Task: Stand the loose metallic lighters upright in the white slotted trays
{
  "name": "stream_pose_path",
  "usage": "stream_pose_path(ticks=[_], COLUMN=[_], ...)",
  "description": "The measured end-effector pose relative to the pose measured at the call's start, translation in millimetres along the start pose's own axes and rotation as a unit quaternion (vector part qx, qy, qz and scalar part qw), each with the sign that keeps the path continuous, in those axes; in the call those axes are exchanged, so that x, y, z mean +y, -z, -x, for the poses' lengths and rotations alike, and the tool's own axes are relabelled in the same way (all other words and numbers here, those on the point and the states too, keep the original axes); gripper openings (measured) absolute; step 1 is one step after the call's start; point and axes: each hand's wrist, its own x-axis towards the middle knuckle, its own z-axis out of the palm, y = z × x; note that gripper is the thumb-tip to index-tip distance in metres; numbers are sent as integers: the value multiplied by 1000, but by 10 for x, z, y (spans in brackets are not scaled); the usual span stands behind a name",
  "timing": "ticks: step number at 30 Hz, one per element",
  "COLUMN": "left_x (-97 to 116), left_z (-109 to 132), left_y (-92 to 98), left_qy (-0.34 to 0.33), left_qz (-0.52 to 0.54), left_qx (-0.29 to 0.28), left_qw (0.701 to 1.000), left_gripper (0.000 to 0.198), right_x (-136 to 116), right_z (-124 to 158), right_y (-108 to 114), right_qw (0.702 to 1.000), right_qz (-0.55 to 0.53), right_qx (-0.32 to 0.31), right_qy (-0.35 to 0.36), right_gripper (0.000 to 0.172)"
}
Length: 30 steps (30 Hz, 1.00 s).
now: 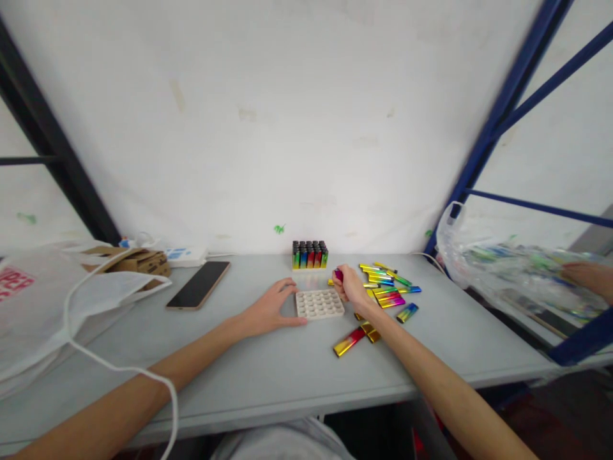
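My left hand [271,310] is open at the left side of a pale tray [320,305], thumb and fingers spread around its near and far left corners. Rows of round holes show in the tray. Just past the tray's right end, my right hand [352,287] is closed on a shiny magenta sleeve [339,275], most of it hidden by the fingers. Several shiny metallic sleeves [387,296] in gold, blue, green and pink, like lighter cases, lie loose beside and beyond my right hand. A red and gold sleeve [349,342] lies nearer to me.
Against the wall, a block of black-topped coloured lighters [310,255] stands upright in a pale holder. To the left are a phone [198,285], a cardboard box [148,263], a white plastic bag [33,319] and a white cable [119,368]. A blue frame [479,153] and another person's hand [591,279] are right.
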Motion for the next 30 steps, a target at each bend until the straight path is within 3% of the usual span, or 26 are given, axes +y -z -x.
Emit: stream_pose_path(ticks=[3,6,9,12,18,25,30], left_x=[-11,-15,2,34,52,107,163], left_z=[-2,-14,-31,-42,-55,-36,-20], left_y=[-5,-7,-2,7,17,10,4], left_qy=[0,1,5,12,24,25,33], left_qz=[8,14,18,25,43,42,31], left_qx=[0,1,4,7,17,41,46], left_qw=[1000,1000,1000,1000,999,998,998], left_gripper=[75,75,76,74,74,75,76], right_x=[40,68,67,45,45,144,155], right_z=[-25,-45,-31,22,89,22,31], right_y=[-1,6,18,4,-96,-180,-187], right_qw=[1000,996,981,962,948,945,939], right_qz=[13,17,80,142,192,182,203], right_qx=[-20,-53,-59,-86,-112,-24,-45], right_qy=[10,71,165,217,228,270,273], right_gripper=[50,53,47,38,34,34,32])
